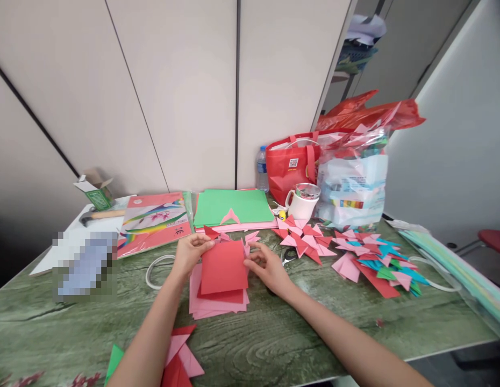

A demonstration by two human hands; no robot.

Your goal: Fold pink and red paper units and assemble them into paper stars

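Observation:
A red square sheet of paper (223, 267) lies on top of a stack of pink and red sheets (218, 303) on the green table (274, 338). My left hand (190, 253) pinches the red sheet's upper left corner. My right hand (266, 267) holds its right edge between thumb and fingers. Small folded pink pieces (250, 237) lie just beyond the sheet. Scissors (287, 257) are partly hidden behind my right hand.
Green sheets (233, 207) and a paper pad (155, 221) lie behind. Folded pink, red and blue shapes (366, 258) spread to the right. A white mug (303, 202), water bottle (262, 169), red bag (290, 164), plastic bag (352, 185), hammer (99, 215) and small box (95, 191) stand around.

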